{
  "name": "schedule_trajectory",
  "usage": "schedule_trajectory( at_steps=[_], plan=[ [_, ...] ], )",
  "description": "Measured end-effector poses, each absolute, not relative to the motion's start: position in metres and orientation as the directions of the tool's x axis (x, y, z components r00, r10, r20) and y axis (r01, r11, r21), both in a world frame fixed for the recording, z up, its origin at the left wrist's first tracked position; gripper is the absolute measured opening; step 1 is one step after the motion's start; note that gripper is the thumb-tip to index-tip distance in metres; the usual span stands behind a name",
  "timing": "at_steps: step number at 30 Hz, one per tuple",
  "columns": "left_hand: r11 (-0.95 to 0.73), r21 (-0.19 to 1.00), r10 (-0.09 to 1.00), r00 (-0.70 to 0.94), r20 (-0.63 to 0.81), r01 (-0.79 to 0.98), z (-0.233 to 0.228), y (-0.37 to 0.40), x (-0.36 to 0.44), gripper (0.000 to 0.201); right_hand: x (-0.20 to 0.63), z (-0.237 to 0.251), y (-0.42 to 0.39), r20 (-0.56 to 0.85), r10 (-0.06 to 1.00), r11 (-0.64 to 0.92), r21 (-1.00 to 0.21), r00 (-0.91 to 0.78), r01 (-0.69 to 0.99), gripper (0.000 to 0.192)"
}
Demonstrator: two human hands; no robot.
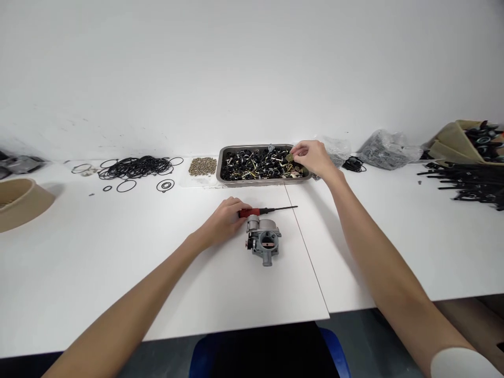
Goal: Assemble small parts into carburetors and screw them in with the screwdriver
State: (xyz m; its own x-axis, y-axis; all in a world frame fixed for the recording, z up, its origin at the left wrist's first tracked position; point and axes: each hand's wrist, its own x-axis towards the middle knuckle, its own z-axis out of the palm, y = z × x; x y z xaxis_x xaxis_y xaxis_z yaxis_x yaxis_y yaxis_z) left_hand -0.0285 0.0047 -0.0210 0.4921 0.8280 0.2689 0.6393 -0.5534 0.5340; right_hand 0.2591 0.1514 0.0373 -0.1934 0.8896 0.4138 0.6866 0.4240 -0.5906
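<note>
My left hand is closed around the red handle of a screwdriver, whose dark shaft points right along the white table. Just in front of it stands a grey metal carburetor, its round bore facing me. At the right end of a metal tray, my right hand pinches a small brass-coloured disc at its fingertips. Mixed small parts, black, brass and silver, fill the tray. My fingers partly hide the tray's right rim.
Left of the tray lie a heap of brass pieces and tangled black rubber rings. A beige bowl stands far left. To the right are clear bags, black strips and a beige container. A seam crosses the table.
</note>
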Motion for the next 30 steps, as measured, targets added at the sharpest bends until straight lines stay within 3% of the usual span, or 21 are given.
schedule_trajectory(
  at_steps=[6, 15, 18, 22, 25, 30],
  plan=[
    [-0.563, 0.522, 0.823, 0.491, 0.286, 0.64, -0.022, 0.006, -0.028, 0.026, 0.242, 0.07, 0.126, 0.315, 0.837, 0.537, -0.625, -0.447, 0.566, 0.016],
    [-0.576, 0.496, 0.816, 0.489, 0.307, 0.649, -0.026, 0.008, -0.027, 0.026, 0.219, 0.087, 0.067, 0.267, 0.769, 0.58, -0.673, -0.581, 0.459, 0.016],
    [-0.568, 0.502, 0.821, 0.487, 0.297, 0.652, -0.023, 0.007, -0.026, 0.026, 0.223, 0.068, 0.052, 0.195, 0.755, 0.508, -0.777, -0.627, 0.37, 0.015],
    [-0.554, 0.514, 0.829, 0.491, 0.268, 0.655, -0.021, 0.006, -0.025, 0.027, 0.226, 0.041, 0.039, 0.123, 0.793, 0.284, -0.941, -0.597, 0.183, 0.018],
    [-0.55, 0.509, 0.833, 0.481, 0.274, 0.662, -0.021, 0.007, -0.025, 0.026, 0.22, 0.035, 0.034, 0.097, 0.803, 0.206, -0.971, -0.588, 0.122, 0.022],
    [-0.539, 0.53, 0.839, 0.473, 0.268, 0.655, -0.022, 0.008, -0.025, 0.026, 0.212, 0.039, 0.026, 0.141, 0.763, 0.223, -0.974, -0.631, 0.052, 0.027]
  ],
)
